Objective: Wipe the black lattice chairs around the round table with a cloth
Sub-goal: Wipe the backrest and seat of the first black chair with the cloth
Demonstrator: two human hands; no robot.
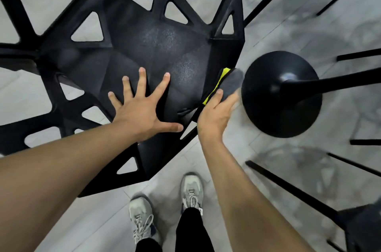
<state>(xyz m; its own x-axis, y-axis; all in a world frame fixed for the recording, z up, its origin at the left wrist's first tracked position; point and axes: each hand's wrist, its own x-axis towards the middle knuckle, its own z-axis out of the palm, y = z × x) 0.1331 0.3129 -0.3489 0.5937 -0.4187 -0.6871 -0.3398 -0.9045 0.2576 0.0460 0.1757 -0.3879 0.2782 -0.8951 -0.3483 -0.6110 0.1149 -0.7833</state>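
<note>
Black lattice chair: left hand splayed flat on seat; right hand clamped on cloth at seat's right edge (nearer hand, edge running away from viewer).

- One black lattice chair fills the upper left and centre of the frame; I count no second whole chair.
- Two hands: my left hand spread flat on the seat at centre, my right hand just right of it at the seat's edge.
- One cloth, grey with a yellow side, gripped in my right hand.
- One black domed table base at centre right, with one post rising from it.
- Two grey sneakers at bottom centre.
- Several thin black bars along the right edge; I cannot tell what they belong to.
</note>
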